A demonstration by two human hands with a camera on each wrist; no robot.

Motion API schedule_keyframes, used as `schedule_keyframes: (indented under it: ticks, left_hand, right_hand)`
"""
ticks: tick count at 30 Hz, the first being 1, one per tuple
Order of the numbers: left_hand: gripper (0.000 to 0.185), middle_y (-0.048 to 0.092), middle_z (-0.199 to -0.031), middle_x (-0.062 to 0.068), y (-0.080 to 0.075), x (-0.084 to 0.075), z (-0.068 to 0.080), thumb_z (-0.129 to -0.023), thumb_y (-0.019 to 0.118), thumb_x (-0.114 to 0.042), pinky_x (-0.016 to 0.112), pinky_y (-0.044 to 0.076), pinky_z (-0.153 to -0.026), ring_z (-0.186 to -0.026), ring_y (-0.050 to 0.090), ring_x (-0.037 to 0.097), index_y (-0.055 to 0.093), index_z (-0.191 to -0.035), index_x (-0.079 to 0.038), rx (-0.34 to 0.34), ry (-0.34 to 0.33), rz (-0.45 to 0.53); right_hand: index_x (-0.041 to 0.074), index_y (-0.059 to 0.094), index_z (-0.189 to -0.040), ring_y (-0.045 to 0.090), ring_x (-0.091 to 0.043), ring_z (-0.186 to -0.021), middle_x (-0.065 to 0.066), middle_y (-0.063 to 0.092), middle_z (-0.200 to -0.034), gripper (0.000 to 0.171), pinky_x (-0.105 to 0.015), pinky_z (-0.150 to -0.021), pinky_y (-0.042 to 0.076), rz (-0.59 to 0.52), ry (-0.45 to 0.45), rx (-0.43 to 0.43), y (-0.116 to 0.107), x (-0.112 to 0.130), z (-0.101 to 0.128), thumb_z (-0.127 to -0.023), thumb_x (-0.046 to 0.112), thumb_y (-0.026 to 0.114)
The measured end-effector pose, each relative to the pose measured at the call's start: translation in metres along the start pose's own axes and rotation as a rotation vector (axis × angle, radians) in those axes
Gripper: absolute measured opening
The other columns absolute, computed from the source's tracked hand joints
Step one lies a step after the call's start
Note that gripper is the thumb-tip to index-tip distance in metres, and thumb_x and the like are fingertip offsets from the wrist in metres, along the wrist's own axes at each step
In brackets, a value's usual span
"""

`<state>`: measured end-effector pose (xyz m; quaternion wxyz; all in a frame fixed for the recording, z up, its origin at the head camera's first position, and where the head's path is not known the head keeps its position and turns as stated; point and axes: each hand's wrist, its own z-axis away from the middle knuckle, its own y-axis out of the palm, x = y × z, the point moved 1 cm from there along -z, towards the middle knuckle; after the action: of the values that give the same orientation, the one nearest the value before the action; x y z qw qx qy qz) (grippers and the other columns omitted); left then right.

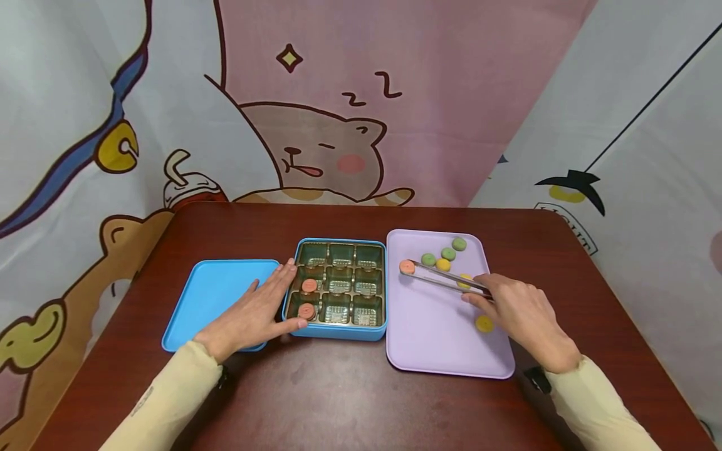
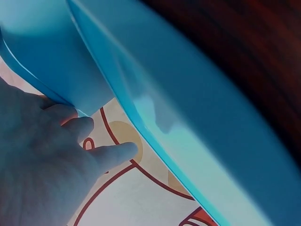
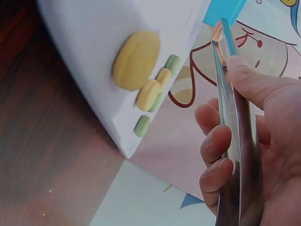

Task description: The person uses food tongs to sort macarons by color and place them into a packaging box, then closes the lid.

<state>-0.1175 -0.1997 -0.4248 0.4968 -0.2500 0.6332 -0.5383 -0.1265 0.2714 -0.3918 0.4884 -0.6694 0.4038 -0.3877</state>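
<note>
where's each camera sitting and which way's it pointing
Head: on the head, looking forward and down at the table; both hands and sleeves show.
Left wrist: on the left wrist, looking along the left hand at the blue lid.
Right wrist: on the right wrist, looking along the right hand and tongs to the purple tray.
Head and right wrist views share tongs, tray, yellow discs.

A blue lid is laid flat on the dark red-brown bench, just left of the box. Behind the bench a cartoon backdrop is hung, on which a sleeping bear on pink is printed, with a white panel to the right.
</note>
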Motion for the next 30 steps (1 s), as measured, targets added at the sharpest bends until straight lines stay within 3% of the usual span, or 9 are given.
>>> schedule_keyframes:
  ticks: [7, 12, 30]
  left_hand:
    - [0.109, 0.008, -0.174, 0.009, 0.000, 0.000, 0.000, -0.093, 0.060, -0.071, 0.070, 0.019, -0.118, -0.159, 0.013, 0.033, 0.015, -0.166, -0.004, -0.007, 0.001, -0.005]
    - [0.109, 0.006, -0.174, 0.008, 0.001, 0.001, 0.001, -0.093, 0.057, -0.073, 0.071, 0.020, -0.117, -0.159, 0.013, 0.032, 0.014, -0.166, -0.005, -0.009, 0.013, -0.014]
    - [0.110, 0.006, -0.174, 0.009, 0.000, 0.000, 0.001, -0.093, 0.052, -0.077, 0.071, 0.021, -0.117, -0.159, 0.013, 0.031, 0.014, -0.166, -0.005, -0.011, 0.021, -0.033]
  right_hand:
    - [0.004, 0.074, -0.102, 0.042, -0.010, -0.052, 0.004, 0.055, -0.069, 0.038, -0.026, -0.043, 0.032, -0.015, -0.030, -0.071, -0.012, 0.007, 0.000, -0.083, 0.034, 0.088]
    - [0.006, 0.074, -0.103, 0.042, -0.010, -0.053, 0.004, 0.060, -0.072, 0.038, -0.026, -0.044, 0.033, -0.034, -0.057, -0.124, -0.017, 0.014, 0.000, -0.083, 0.034, 0.088]
    - [0.012, 0.070, -0.097, 0.041, -0.008, -0.050, 0.006, 0.055, -0.069, 0.030, -0.027, -0.043, 0.033, -0.079, -0.147, -0.174, -0.023, 0.040, -0.018, -0.087, 0.036, 0.084]
